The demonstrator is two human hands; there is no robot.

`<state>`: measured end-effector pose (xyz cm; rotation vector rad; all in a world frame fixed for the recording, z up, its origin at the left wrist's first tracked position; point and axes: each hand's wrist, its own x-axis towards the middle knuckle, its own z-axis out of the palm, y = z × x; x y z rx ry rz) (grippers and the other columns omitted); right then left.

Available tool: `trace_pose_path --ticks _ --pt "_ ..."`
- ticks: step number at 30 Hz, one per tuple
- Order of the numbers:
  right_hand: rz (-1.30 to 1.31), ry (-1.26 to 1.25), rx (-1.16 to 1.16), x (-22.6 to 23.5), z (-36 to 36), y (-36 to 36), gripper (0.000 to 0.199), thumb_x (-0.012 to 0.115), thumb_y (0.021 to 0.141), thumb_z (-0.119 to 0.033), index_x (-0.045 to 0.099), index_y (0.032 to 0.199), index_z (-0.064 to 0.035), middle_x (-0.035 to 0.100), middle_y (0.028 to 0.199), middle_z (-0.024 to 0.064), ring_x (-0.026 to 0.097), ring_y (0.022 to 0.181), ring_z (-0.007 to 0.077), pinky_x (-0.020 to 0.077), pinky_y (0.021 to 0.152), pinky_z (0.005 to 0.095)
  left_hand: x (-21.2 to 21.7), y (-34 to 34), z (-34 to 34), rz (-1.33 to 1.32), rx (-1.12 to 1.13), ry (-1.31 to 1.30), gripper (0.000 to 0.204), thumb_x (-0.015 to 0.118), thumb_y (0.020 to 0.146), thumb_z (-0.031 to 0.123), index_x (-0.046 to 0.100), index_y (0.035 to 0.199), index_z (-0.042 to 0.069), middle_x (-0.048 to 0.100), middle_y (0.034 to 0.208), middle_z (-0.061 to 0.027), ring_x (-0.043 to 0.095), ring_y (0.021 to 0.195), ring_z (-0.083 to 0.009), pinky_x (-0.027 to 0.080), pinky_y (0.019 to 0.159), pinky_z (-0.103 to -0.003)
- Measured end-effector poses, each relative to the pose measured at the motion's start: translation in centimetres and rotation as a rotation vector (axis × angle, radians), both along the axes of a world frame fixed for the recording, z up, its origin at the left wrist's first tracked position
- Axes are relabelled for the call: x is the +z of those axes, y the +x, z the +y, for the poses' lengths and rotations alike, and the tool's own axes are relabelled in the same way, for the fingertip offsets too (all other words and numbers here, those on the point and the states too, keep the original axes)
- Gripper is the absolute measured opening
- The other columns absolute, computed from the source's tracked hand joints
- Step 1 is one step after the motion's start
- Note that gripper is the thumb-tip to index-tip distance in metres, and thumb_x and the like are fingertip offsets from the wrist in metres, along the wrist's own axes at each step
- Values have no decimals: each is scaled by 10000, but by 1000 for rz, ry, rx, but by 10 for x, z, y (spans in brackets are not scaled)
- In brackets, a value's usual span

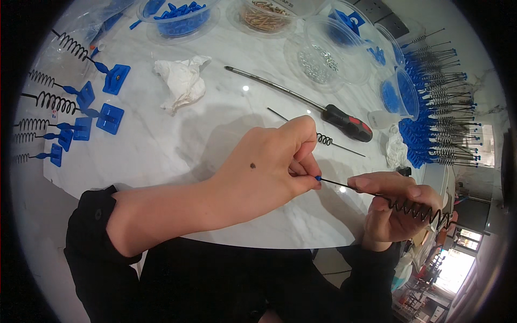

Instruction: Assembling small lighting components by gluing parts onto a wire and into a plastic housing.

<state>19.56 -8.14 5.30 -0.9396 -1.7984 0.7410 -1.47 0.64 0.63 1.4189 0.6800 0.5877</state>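
Near the front edge of the table, my left hand [272, 161] pinches a small blue tip [318, 178] between thumb and fingers. The tip sits at the end of a straight black wire that runs into a coil, a spring wire [417, 209]. My right hand [385, 207] grips that spring wire along its straight part and coil, fingers curled round it. Behind my left hand lies another black spring wire [325, 139], partly covered by the hand. Beyond it rests a long screwdriver [344, 121] with a black and red handle.
Several spring wires with blue square bases [110, 118] lie at the left. A crumpled tissue [181, 82] is nearby. Tubs of blue parts [180, 24], brass-coloured pieces [264, 20] and small metal parts [318, 63] line the back. Many assembled springs [439, 107] crowd the right.
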Motion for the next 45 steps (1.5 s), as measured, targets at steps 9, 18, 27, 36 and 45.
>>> trace_pose_path --ticks 9,18,27,36,45 --pt "-23 43 -3 -3 2 -2 553 699 815 105 385 1233 -74 668 988 296 702 919 362 573 756 376 0 -1 -1 -12 1 27 489 756 756 -43 286 796 82 716 835 -144 720 827 -166 574 700 -274" --pt "-43 31 -16 -5 2 -2 576 712 796 115 387 1235 -71 672 1004 291 704 914 366 562 766 395 0 -1 0 -19 -8 -4 480 748 761 -44 286 794 82 717 838 -147 719 824 -167 573 708 -275" --pt "4 39 -9 1 0 0 524 673 852 80 362 1242 -78 667 997 300 698 943 353 568 766 352 2 0 0 -16 -13 5 481 744 763 -51 282 793 81 717 834 -149 721 833 -171 577 710 -277" --pt "-15 28 -36 1 -1 -2 497 655 867 80 355 1233 -72 668 993 292 701 940 339 576 764 345 0 0 -1 -11 -2 -11 486 742 763 -56 276 791 81 716 832 -148 720 842 -172 576 704 -274" --pt "4 43 -11 -1 1 0 520 662 857 89 366 1254 -70 668 992 295 701 944 348 576 764 350 1 0 0 -10 -8 -11 485 740 764 -54 275 788 81 717 827 -147 720 839 -167 575 707 -275"
